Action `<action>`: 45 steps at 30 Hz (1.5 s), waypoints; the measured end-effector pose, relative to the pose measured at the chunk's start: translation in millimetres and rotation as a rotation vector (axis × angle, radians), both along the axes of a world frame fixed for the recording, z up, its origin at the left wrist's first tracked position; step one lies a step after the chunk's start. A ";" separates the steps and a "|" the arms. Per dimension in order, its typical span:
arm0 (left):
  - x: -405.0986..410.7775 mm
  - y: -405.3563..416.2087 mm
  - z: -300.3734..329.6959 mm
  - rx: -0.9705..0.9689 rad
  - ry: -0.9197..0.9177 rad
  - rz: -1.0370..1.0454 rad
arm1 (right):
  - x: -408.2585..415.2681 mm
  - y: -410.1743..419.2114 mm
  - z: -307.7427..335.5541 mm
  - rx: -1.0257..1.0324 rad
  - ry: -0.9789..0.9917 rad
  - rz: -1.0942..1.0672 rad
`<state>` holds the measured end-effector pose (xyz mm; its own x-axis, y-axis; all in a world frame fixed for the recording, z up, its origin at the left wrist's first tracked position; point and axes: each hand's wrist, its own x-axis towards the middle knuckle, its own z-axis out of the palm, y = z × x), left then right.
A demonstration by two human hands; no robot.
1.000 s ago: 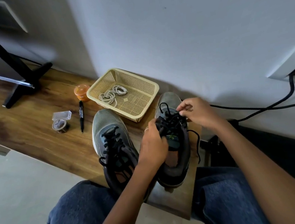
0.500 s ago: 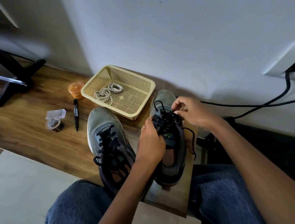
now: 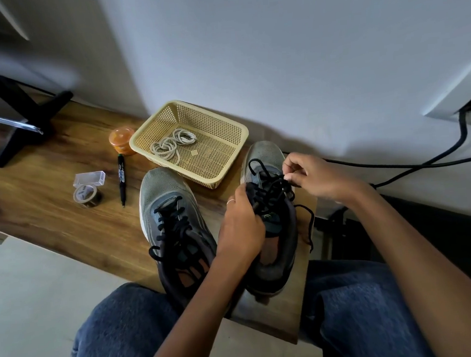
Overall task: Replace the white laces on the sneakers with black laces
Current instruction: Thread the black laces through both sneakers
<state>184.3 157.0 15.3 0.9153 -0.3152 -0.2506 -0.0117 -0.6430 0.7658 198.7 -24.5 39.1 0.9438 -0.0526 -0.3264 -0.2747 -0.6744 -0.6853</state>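
Two grey sneakers stand side by side on the wooden bench, toes toward the wall. The left sneaker (image 3: pixel 172 220) carries a black lace through its eyelets. On the right sneaker (image 3: pixel 273 248), my left hand (image 3: pixel 241 228) grips the tongue and upper eyelet edge. My right hand (image 3: pixel 313 176) pinches the black lace (image 3: pixel 265 184) just above the eyelets; a loose lace end hangs down the shoe's right side. Coiled white laces (image 3: pixel 174 143) lie in the beige basket (image 3: pixel 227 162) behind the shoes.
Left of the sneakers lie a black marker (image 3: pixel 122 181), a tape roll with a clear box (image 3: pixel 87 190) and an orange jar (image 3: pixel 121 139). A black stand foot (image 3: pixel 27 124) sits far left. Black cables (image 3: pixel 424 160) run along the wall at right. My knees are below the bench edge.
My right hand has shifted slightly right and outward with the lace pinched in it. My left hand keeps its grip on the right sneaker. The camera view drifted a little.
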 end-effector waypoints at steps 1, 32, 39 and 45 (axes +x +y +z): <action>0.1 0.0 -0.2 0.000 0.000 0.002 | -0.4 -0.2 -0.8 0.011 -0.014 -0.013; -1.1 0.9 -3.2 -0.009 -0.042 0.037 | -12.7 -11.2 2.3 0.217 -0.017 -0.025; -0.4 1.7 -0.9 -0.002 -0.029 0.049 | -20.3 -9.8 18.8 0.670 0.136 -0.100; -1.4 0.8 -0.1 0.009 -0.028 0.063 | -20.3 -16.0 13.3 0.844 0.187 -0.094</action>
